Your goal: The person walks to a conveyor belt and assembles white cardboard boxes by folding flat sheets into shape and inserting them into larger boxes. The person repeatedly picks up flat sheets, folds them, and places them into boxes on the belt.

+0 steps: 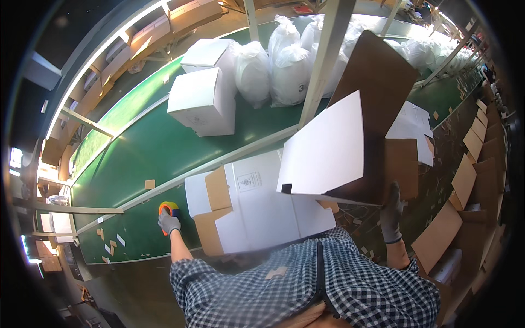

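Note:
My gloved left hand [169, 221] is closed around an orange and yellow rounded tool, which looks like a tape dispenser [170, 207], over the green table at the left. At the right, my gloved right hand [391, 216] grips the lower edge of an open cardboard box [328, 143]. That box is white outside and brown inside, and it is tilted with its flaps spread. Between my hands lies a flattened white carton [257, 205] with brown flaps, partly under the open box.
Two white boxes [201, 101] and several full white plastic bags [290, 74] stand on the green conveyor [147, 147] beyond a rail. A pale post [328, 57] rises in front of the bags. Open cardboard boxes [437, 235] line the right side. Cardboard scraps litter the floor.

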Demonstrator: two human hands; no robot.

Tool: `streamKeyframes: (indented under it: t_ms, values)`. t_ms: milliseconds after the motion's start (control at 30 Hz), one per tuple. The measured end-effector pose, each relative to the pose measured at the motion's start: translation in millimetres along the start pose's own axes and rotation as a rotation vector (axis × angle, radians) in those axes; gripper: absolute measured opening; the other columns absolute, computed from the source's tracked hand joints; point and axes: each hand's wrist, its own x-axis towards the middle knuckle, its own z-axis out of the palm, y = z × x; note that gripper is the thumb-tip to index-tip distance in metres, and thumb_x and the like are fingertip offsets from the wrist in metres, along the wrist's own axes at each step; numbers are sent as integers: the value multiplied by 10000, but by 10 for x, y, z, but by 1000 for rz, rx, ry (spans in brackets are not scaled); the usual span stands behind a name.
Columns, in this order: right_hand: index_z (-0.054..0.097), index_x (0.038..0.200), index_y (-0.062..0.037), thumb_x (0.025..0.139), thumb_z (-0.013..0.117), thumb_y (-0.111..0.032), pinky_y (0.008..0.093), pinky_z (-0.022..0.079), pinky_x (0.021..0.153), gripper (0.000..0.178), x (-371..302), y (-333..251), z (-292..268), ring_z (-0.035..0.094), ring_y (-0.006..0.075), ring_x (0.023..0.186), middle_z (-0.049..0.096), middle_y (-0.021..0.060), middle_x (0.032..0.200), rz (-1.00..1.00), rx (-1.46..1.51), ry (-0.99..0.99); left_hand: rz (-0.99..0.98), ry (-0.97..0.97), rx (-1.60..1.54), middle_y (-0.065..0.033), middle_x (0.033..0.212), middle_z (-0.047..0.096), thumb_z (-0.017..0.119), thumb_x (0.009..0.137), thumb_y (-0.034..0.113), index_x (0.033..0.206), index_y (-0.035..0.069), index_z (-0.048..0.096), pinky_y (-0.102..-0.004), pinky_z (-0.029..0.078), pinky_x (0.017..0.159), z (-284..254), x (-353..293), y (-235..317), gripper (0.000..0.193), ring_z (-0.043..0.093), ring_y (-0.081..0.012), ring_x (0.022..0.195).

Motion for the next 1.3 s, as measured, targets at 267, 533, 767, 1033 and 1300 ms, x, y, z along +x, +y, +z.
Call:
streamKeyframes:
  t_ms: [267,533,767,1033,1300]
  values:
    - [491,1530,11,943,609,78,423,519,1075,603,272,-91,221,633,365,1286,615,231,1442,47,135,-54,1130,313,-732,-198,1452,607,736,924,59,1462,-4,566,-459,462,1150,-936,-712,3369,567,560,-383,1370]
    - [508,1516,24,1048,528,26,370,549,1043,469,445,30,-18,655,337,1262,636,215,1406,409,526,-146,520,-129,-951,-345,1317,639,773,844,318,1319,-65,604,-537,517,989,-1132,363,5858,634,616,-497,1238]
    - [525,1473,62,1113,460,-90,413,417,1210,396,383,646,96,525,328,1421,547,234,1508,417,685,3,826,533,-860,-266,1075,672,618,944,142,1239,-64,614,-492,494,897,-1132,-68,5242,360,637,-419,1000]
    - [698,1206,20,1113,523,-191,334,568,825,289,1311,663,-345,713,197,962,735,105,1049,565,1125,-63,589,159,-1031,-215,1166,716,554,915,52,1330,-110,593,-377,529,923,-2669,-1472,3504,447,662,-300,1045]
    - [657,917,-8,1039,575,-178,414,536,549,226,1784,113,-1158,673,260,591,642,164,715,-97,502,-127,1020,8,-871,-206,1142,704,577,918,103,1276,-85,595,-391,529,919,-3016,-2066,3685,405,660,-308,1035]
